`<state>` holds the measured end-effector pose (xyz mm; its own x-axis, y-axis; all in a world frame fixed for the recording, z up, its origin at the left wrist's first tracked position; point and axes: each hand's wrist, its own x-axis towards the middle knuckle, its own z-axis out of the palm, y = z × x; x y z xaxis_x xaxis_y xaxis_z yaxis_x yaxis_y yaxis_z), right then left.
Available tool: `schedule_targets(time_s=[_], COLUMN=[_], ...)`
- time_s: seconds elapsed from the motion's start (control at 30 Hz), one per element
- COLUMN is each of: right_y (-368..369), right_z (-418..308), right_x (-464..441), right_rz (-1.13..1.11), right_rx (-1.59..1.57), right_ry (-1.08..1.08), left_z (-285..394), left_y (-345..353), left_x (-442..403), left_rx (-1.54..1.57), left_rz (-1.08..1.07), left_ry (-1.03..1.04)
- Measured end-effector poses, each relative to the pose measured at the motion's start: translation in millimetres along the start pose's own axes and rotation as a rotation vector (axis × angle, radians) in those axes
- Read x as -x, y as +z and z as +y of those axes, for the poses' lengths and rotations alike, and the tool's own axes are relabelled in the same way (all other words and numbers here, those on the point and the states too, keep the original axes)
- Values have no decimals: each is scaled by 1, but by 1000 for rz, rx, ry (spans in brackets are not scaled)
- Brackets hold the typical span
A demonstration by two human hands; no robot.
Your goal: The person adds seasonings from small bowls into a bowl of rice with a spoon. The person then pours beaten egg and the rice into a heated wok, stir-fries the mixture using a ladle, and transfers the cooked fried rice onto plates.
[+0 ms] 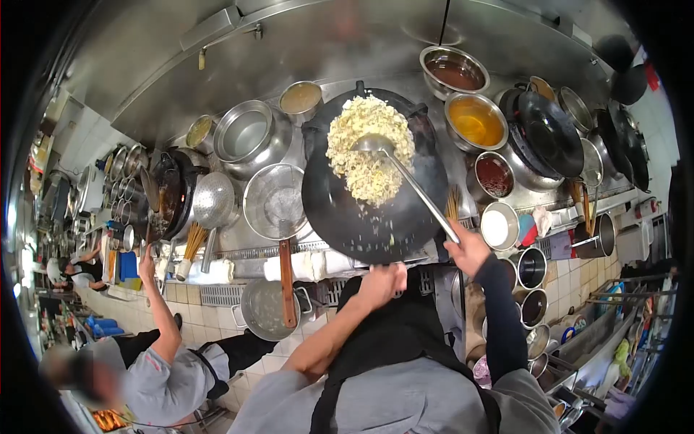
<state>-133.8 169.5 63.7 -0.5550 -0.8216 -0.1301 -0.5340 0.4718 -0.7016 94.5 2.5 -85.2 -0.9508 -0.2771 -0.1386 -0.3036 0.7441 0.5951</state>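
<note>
A large black wok (329, 217) sits in front of me, a pale yellow-and-white heap of fried rice (361, 119) with egg-like bits lying toward its far side. Loose grains are scattered over the near part. My right hand (468, 249) is closed around the end of a long-handled steel ladle (419, 188), whose bowl rests against the rice. Down at the wok's near edge, my left hand (383, 286) is closed in a fist, apparently on the wok's rim or handle; the exact grip is hidden by the fingers.
Right of the wok stand bowls of oil (476, 121), brown liquid (454, 72) and red sauce (494, 176). A wood-handled strainer (275, 199), a steel pot (246, 130) and a perforated skimmer (213, 199) are to the left. A co-worker (170, 376) stands at the neighbouring wok.
</note>
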Motion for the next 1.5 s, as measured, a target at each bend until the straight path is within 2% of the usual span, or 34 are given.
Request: schedule_targets(time_s=[0.03, 0.07, 0.13, 0.2, 0.23, 0.3, 0.33, 0.4, 0.43, 0.47, 0.53, 0.6, 0.63, 0.67, 0.7, 0.73, 0.77, 0.8, 0.83, 0.87, 0.9, 0.93, 1.0, 1.03, 1.07, 1.13, 1.2, 1.23, 1.27, 1.3, 1.37, 1.43, 1.47, 1.5], right_y=[-10, -22, -75, -104, -106, -59, -29, 11, 22, -4, -37, -77, -99, -116, -107, -79, -53, -16, 26, 56, 47, 40, 63, 87, 127, 168, 153, 111, 96, 98, 89, 30, 14, 14], right_z=[-4, -7, -16, -31, -35, -9, 4, 13, 21, -29, -45, -37, -50, -59, -41, -11, -19, -7, 38, 69, 25, -9, -13, -10, -10, -44, -29, -63, -62, -36, -27, -97, -117, -106], right_x=[11, 24, 46, 41, 30, -14, -33, -40, -32, -18, 10, 40, 45, 46, 41, 25, -2, -28, -53, -71, -70, -66, -70, -82, -103, -129, -158, -151, -149, -150, -119, -57, -41, -41], right_rz=[2, 0, -174, -359, -411, -321, -241, -11, 109, 7, -119, -154, -240, -324, -301, -202, -196, -172, -61, 112, -76, -57, 116, 228, 344, 288, 18, 22, 1, 308, 481, 183, -32, -162], right_rx=[-3, -8, -71, -85, -114, 29, 111, 40, 12, 37, 56, 20, 13, 10, 1, 179, 139, 259, 251, 84, -518, -735, -908, -866, -659, -659, -1060, -955, -954, -428, 153, -180, -525, -1007], right_ry=[-67, -125, -160, 136, 253, 149, 92, 34, -34, 133, 227, 76, 157, 234, 138, -63, 24, 163, 37, -177, 390, 470, 542, 518, 454, 562, 426, 460, 409, -79, -423, -30, 244, 422], left_z=[19, 46, 70, 61, 48, 11, 2, -6, 4, -8, 7, 10, -8, -21, -36, -46, -48, -47, -46, -45, -45, -45, -46, -47, -50, -56, -50, -47, -44, -42, -44, -44, -43, -42], left_y=[-24, -57, -132, -166, -161, -96, -70, -48, -64, -48, -87, -125, -116, -105, -91, -79, -74, -71, -71, -67, -68, -67, -66, -67, -67, -59, -68, -70, -72, -74, -70, -69, -68, -69], left_x=[16, 24, 9, -26, -46, -79, -80, -55, -37, -21, -17, -47, -65, -81, -97, -108, -113, -118, -124, -125, -127, -125, -125, -125, -126, -123, -124, -120, -118, -119, -122, -121, -121, -121], left_rx=[65, 67, 93, 147, 125, 66, 18, 17, 94, 36, 71, 80, 78, 27, 24, 22, 21, 17, 11, -20, -7, 12, 20, 22, 28, 39, 61, 73, 53, 34, 29, 66, 85, 104], left_rz=[-31, 40, 180, 245, 236, 217, 211, 105, 37, 38, 31, 74, 128, 105, 126, 143, 118, 95, 74, 117, 106, 87, 81, 81, 113, 158, 141, 128, 123, 122, 114, 132, 142, 139], left_ry=[43, 30, 23, 24, 56, 16, -31, -48, -2, -7, 12, -26, 79, 58, 50, 41, 29, 21, 17, 7, -6, -33, -30, -30, -2, 62, 50, 38, 28, 20, -2, -15, -25, -47])
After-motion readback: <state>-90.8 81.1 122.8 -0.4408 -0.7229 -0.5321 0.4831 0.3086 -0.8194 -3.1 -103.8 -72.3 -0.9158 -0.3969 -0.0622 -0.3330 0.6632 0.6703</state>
